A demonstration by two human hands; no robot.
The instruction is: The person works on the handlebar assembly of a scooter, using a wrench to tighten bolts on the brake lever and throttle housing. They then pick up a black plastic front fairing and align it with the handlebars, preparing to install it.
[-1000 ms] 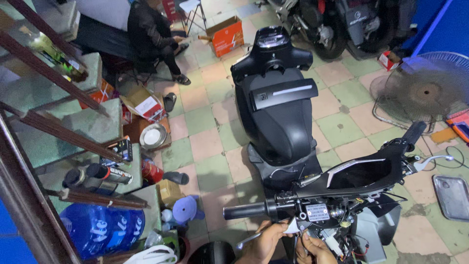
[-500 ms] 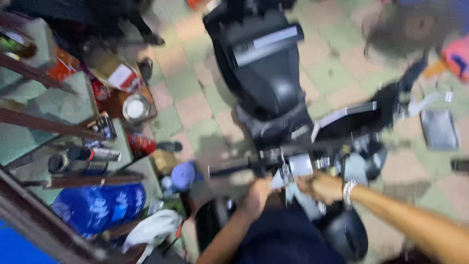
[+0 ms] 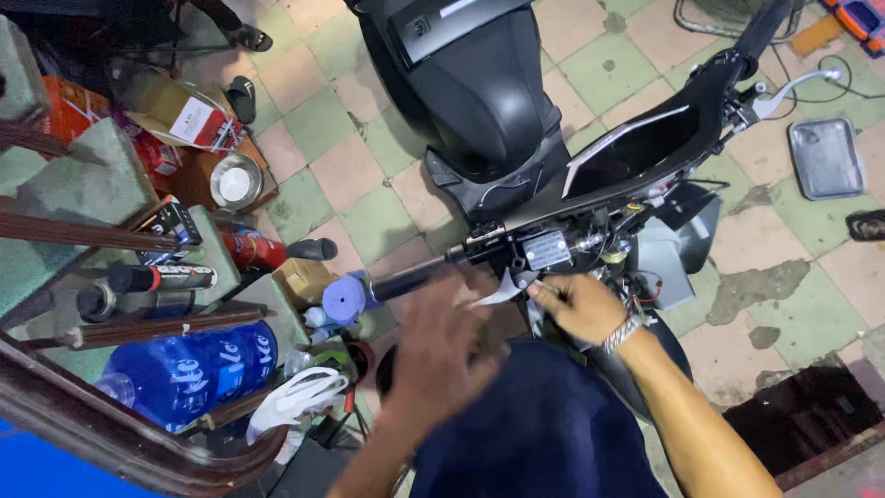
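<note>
Just ahead of the hands, the scooter's handlebar (image 3: pixel 516 242) runs left to right. The left hand (image 3: pixel 442 346) hovers open beneath its grip; the right hand (image 3: pixel 579 306), nearer, pinches the silver brake lever (image 3: pixel 502 290).

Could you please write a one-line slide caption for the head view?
Both hands, left hand and right hand, work at a stripped scooter's handlebar over a tiled floor.

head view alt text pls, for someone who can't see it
Seen from above, a person's right hand works at the wiring under a black scooter's handlebar, while the blurred left hand hangs open near the left grip. To the left, shelves hold spray cans and a blue water jug; the floor is checked tile.
</note>
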